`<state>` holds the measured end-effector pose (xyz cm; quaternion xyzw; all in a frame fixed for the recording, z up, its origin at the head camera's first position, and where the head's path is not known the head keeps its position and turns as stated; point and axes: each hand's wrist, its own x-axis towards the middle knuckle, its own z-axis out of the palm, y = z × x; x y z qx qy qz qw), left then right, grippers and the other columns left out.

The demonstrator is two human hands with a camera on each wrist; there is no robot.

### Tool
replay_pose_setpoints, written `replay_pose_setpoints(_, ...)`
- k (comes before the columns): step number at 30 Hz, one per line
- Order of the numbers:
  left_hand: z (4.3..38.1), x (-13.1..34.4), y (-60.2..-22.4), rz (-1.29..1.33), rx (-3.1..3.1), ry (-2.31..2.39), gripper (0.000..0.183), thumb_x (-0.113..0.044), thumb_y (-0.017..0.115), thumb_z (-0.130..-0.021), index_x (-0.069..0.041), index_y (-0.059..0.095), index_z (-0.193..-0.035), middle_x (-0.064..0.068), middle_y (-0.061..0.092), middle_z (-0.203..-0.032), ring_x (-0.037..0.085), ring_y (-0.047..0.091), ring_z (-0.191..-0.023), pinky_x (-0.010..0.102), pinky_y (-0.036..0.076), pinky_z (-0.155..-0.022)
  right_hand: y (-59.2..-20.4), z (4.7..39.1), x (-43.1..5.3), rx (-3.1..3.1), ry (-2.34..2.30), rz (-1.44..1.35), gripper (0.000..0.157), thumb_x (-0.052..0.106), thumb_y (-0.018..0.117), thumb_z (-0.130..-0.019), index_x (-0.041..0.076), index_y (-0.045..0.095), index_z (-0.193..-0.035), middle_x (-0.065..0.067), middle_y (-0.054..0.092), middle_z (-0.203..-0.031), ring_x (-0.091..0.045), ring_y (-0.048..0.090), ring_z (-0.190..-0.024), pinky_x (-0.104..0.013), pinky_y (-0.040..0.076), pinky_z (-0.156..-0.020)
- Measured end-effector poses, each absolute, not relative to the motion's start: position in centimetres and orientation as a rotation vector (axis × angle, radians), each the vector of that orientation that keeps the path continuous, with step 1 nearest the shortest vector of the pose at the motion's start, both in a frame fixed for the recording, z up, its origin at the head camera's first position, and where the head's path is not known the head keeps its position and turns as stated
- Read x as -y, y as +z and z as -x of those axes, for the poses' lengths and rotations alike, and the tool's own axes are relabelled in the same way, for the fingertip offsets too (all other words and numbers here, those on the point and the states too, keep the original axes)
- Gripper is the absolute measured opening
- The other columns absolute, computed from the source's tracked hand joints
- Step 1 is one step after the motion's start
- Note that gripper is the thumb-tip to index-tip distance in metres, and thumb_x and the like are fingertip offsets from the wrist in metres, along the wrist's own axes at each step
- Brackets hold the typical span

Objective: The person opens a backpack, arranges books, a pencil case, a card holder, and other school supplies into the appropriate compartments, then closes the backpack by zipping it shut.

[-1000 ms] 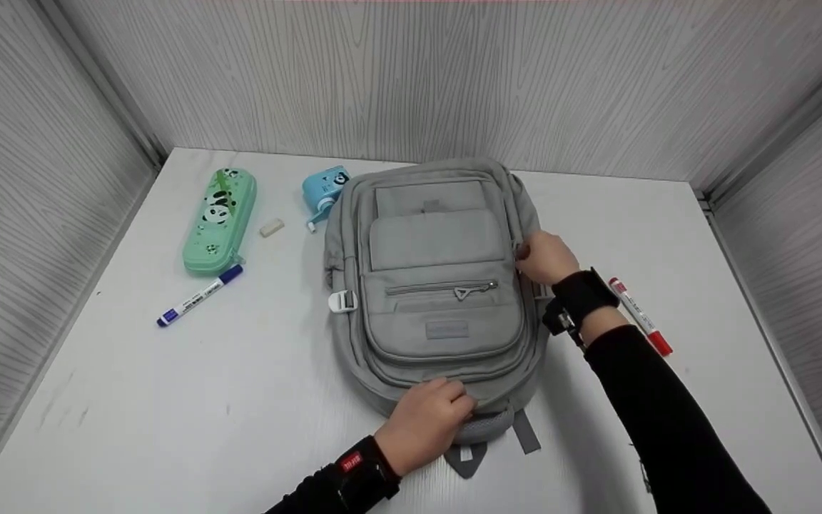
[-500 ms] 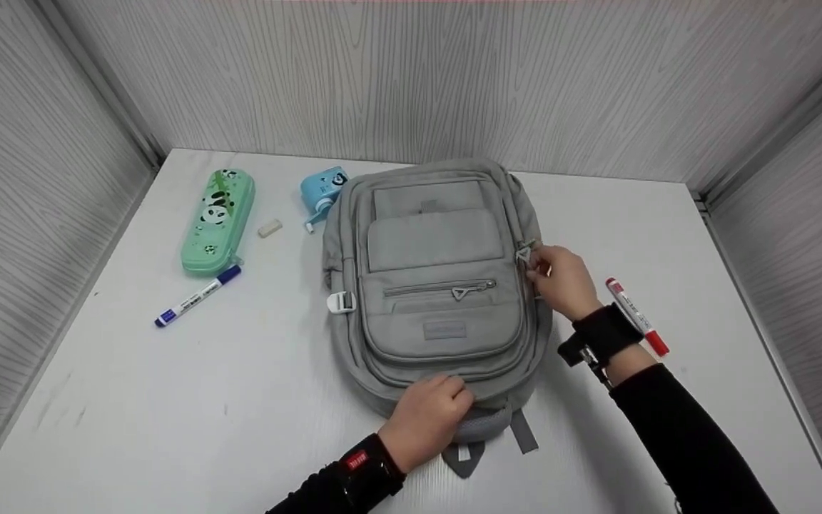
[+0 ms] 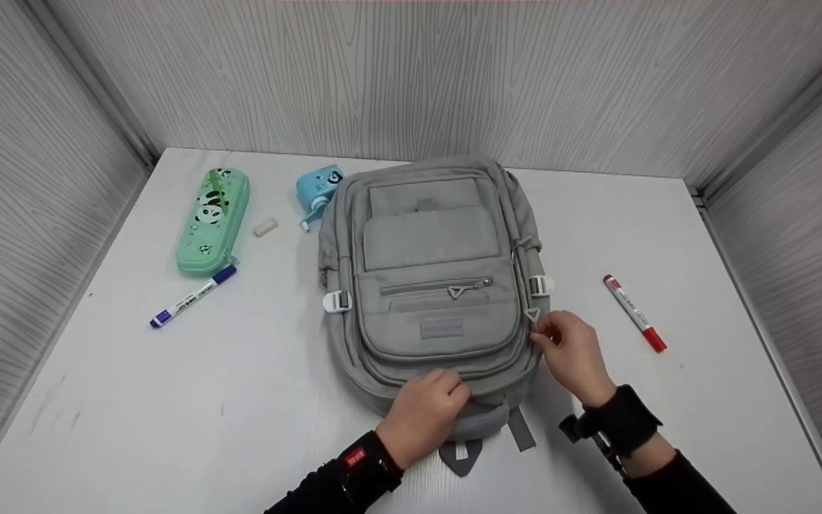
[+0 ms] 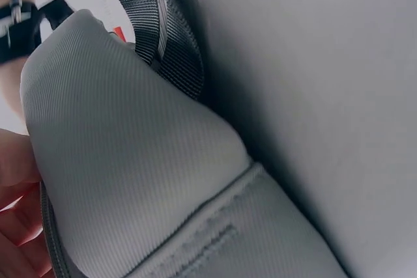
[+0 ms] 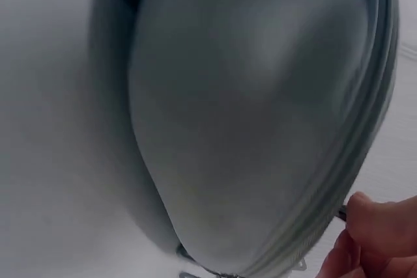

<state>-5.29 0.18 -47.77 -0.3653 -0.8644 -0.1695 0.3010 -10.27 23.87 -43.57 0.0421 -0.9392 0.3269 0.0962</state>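
On the white tabletop (image 3: 225,442) a grey fabric backpack (image 3: 432,307) lies, gripped at its near end by the left hand (image 3: 424,417) with curled fingers, while the right hand (image 3: 575,355) pinches, it seems, a small dark zip tab (image 5: 342,213), and this zipping step probably calls for steady pulling.

Head view, clock dial centred on the grey fabric backpack (image 3: 431,243): no text legible with certainty. Seven o'clock: small red rectangular tag (image 3: 355,457) on a black fabric wristband (image 3: 380,465); pale lettering, too small to make out. Nine o'clock: white-barrelled marker pen with blue ends (image 3: 191,301); fine dark print along barrel, unreadable. Just past three: white-barrelled marker pen with red ends (image 3: 633,310); likewise printed, unreadable. Backpack's lower front, toward six: grey-lilac rectangular patch (image 3: 442,328), any wording indistinct.
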Motion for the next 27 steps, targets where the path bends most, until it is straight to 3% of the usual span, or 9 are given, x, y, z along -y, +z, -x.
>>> replay_pose_setpoints(10,5.2,-0.2,-47.7,0.988,2.321,-0.463,0.02,-0.001,0.075,-0.068,-0.015,0.067,-0.079,-0.005,0.059,-0.078,0.008,0.057,-0.067,0.021,0.046,-0.051,-44.6,7.4,-22.7,2.764,0.995,-0.077,0.012,-0.006,0.071,-0.083,0.003,0.063,-0.08,-0.008,0.059,-0.076,-0.01,0.047,-0.069,-0.024,0.038,-0.063)
replay_pose_setpoints(17,5.3,0.0,-46.3,1.073,2.514,-0.549,0.004,-0.011,0.07,-0.085,-0.014,0.069,-0.083,-0.004,0.063,-0.08,0.011,0.06,-0.072,0.023,0.05,-0.058,-44.9,7.6,-23.3,2.777,1.037,-0.097,0.008,-0.002,0.072,-0.084,0.005,0.068,-0.084,-0.005,0.062,-0.078,-0.005,0.046,-0.068,-0.021,0.039,-0.062)
replay_pose_setpoints(21,6.1,-0.5,-44.0,1.145,2.634,-0.507,0.012,-0.024,0.069,-0.091,-0.014,0.069,-0.084,-0.002,0.064,-0.082,0.014,0.062,-0.075,0.026,0.052,-0.062,-45.0,7.6,-24.0,2.787,1.045,-0.147,0.008,-0.001,0.071,-0.086,0.005,0.072,-0.091,-0.006,0.064,-0.082,-0.005,0.048,-0.07,-0.021,0.041,-0.064)
replay_pose_setpoints(27,8.9,-3.9,-40.2,1.223,2.764,-0.456,0.013,-0.023,0.065,-0.094,-0.013,0.072,-0.096,0.001,0.067,-0.09,0.016,0.066,-0.08,0.029,0.054,-0.063,-45.0,7.5,-24.8,2.784,1.033,-0.121,0.011,0.0,0.067,-0.09,0.005,0.074,-0.097,-0.007,0.065,-0.086,-0.005,0.048,-0.071,-0.022,0.041,-0.066)
